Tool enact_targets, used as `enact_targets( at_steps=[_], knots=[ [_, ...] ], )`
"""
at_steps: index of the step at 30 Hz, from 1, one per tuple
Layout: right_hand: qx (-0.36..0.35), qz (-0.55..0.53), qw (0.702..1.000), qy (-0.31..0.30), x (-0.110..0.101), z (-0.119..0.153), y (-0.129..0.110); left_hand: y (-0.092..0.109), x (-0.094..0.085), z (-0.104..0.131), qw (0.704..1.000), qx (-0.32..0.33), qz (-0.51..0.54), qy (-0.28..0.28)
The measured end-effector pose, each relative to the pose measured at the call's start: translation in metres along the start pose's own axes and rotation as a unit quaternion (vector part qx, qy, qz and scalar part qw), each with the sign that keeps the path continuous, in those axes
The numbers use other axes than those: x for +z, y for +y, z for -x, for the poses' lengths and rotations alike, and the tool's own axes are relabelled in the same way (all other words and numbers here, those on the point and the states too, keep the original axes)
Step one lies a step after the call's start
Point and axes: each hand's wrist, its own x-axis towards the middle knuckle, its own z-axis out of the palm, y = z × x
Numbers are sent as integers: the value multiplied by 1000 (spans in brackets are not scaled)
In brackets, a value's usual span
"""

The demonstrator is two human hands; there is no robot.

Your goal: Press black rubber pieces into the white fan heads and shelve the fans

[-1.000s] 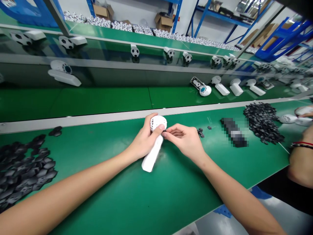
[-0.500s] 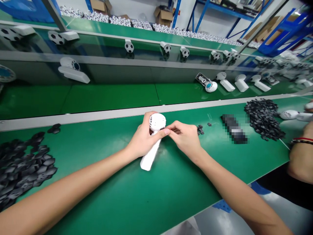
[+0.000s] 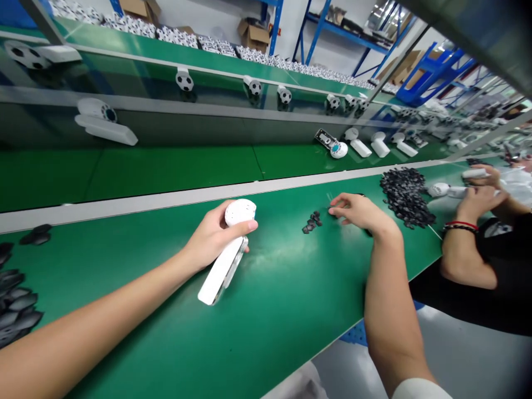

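Note:
My left hand (image 3: 211, 235) is closed around a white device with a round, slotted head (image 3: 241, 213) and a long flat handle (image 3: 220, 274). The thumb lies across its neck, and the handle points down toward me, tilted above the green bench. A seam with a lighter inner edge shows along the handle's right side. Further right, my right hand (image 3: 359, 213) pinches thumb and fingertips together at the bench surface, on a small dark piece mostly hidden by the fingers. Just left of those fingertips lies a little cluster of small black pieces (image 3: 312, 221).
A heap of small black parts (image 3: 405, 197) lies on the right, larger black pieces (image 3: 19, 310) on the left. White devices (image 3: 359, 147) sit on the green conveyor (image 3: 187, 166) beyond the metal rail. A co-worker's forearm (image 3: 467, 244) is at the right.
My right hand has left the device's neck and moved right to the small black pieces. My left hand has turned the device slightly, exposing its side seam. The view has swung right.

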Motion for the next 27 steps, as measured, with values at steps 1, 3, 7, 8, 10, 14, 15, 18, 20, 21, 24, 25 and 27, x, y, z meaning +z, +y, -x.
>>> enact_targets(
  at_steps=[1, 3, 7, 8, 10, 14, 15, 18, 20, 21, 24, 25, 27],
  knots=[
    [21, -11, 1000, -16, -1, -4, 5, 0, 0, 0, 1000, -6, 5, -6],
    [35, -16, 999, -30, 1, -9, 9, 0, 0, -1, 999, -22, 25, -12],
    [17, 16, 1000, -6, 3, -13, 8, -2, 0, -6, 993, -28, 112, 25],
    [12, 35, 999, 9, 3, -13, 7, -2, 0, -8, 990, -28, 132, 31],
    [0, 76, 996, 37, 4, -14, 5, -3, 1, -10, 987, -33, 154, 36],
    [-25, 177, 981, 70, 9, -13, -3, -3, 4, -10, 984, -41, 170, 41],
    [-27, 200, 976, 77, 11, -12, -5, -2, 5, -8, 984, -39, 171, 38],
    [-23, 227, 969, 92, 15, -12, -8, 2, 9, -4, 983, -27, 179, 24],
    [-23, 223, 970, 99, 17, -13, -7, 5, 11, 0, 982, -20, 185, 13],
    [-25, 218, 970, 105, 19, -14, -7, 7, 12, 1, 982, -15, 188, 9],
    [-38, 180, 972, 144, 25, -15, -10, 13, 17, 8, 982, 16, 189, 3],
    [-47, 159, 973, 159, 28, -15, -14, 16, 18, 10, 982, 31, 187, 2],
    [-78, 101, 976, 176, 34, -12, -28, 20, 19, 15, 983, 61, 174, 3]
  ],
)
